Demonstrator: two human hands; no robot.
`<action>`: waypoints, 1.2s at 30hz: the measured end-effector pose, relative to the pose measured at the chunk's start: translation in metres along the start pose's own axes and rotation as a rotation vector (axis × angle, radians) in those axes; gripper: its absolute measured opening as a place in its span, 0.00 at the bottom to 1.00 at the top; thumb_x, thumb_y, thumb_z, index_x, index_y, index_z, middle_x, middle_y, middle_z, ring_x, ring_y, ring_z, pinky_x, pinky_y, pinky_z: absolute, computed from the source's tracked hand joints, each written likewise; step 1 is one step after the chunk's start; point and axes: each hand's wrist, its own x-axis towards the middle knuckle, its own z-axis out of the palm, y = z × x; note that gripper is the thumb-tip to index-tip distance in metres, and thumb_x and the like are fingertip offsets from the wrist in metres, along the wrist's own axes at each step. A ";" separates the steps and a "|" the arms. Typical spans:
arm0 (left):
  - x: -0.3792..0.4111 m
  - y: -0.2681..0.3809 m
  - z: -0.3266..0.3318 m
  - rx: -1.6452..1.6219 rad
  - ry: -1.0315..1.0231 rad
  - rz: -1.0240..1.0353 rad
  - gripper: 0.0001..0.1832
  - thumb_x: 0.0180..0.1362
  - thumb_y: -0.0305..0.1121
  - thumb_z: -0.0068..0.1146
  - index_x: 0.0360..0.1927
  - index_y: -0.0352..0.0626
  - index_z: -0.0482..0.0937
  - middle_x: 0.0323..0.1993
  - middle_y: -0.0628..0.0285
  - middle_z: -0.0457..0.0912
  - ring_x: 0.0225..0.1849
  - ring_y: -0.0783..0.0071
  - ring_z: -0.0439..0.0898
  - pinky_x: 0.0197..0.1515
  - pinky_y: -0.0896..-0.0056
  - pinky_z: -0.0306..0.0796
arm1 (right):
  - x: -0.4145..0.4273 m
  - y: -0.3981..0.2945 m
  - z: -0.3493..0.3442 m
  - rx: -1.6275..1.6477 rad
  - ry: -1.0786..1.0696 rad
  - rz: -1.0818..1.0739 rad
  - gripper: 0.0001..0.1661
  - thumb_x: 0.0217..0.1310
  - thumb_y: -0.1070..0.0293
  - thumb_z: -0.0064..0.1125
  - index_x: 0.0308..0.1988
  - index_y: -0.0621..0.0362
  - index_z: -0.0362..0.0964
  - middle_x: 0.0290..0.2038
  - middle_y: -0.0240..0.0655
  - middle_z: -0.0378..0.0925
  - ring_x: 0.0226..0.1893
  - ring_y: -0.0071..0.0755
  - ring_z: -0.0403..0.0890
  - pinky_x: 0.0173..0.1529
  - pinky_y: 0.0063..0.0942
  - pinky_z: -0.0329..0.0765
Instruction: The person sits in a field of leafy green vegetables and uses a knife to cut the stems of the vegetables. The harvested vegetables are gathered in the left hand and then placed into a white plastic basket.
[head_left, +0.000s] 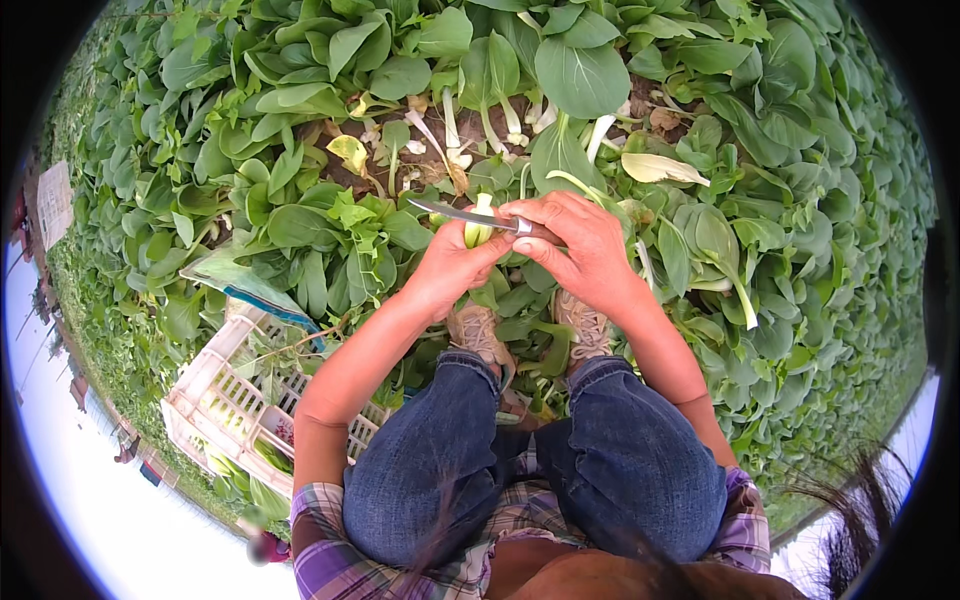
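Observation:
Between my knees and the leafy rows, my left hand (457, 255) grips a pale green bok choy base (480, 221), its cut end pointing away from me. My right hand (581, 236) holds a knife (469, 215) by its brown handle. The curved blade lies across the bok choy, its tip to the left; I cannot tell whether it is cutting in. My two hands touch or nearly touch. Just beyond them, loose bok choy stalks (450, 124) and a yellowed leaf (660, 168) lie on the soil.
A white plastic crate (217, 390) stands at my left, with greens beside it and a green-blue sheet (255, 281) at its far edge. Dense bok choy plants (810, 247) grow ahead and to the right. My shoes (476, 330) rest among leaves.

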 end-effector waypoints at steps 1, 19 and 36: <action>0.000 -0.001 -0.001 -0.023 -0.012 0.003 0.09 0.61 0.34 0.57 0.44 0.47 0.74 0.20 0.77 0.66 0.17 0.90 0.59 0.19 0.83 0.51 | 0.001 0.002 0.002 -0.026 0.010 -0.012 0.16 0.55 0.59 0.60 0.44 0.48 0.76 0.31 0.30 0.76 0.31 0.36 0.76 0.34 0.31 0.73; -0.038 -0.004 -0.046 1.552 0.447 0.256 0.31 0.45 0.26 0.60 0.58 0.49 0.70 0.61 0.55 0.66 0.35 0.57 0.82 0.36 0.61 0.77 | 0.022 0.052 0.048 0.221 -0.254 0.381 0.20 0.66 0.54 0.48 0.48 0.55 0.73 0.40 0.39 0.78 0.40 0.43 0.79 0.45 0.33 0.74; -0.081 -0.071 -0.120 1.486 0.881 0.278 0.11 0.42 0.27 0.61 0.33 0.47 0.79 0.34 0.58 0.79 0.28 0.53 0.80 0.30 0.57 0.74 | 0.082 0.066 0.159 -0.114 -0.543 0.230 0.18 0.66 0.56 0.44 0.48 0.50 0.74 0.40 0.41 0.79 0.43 0.48 0.78 0.47 0.43 0.75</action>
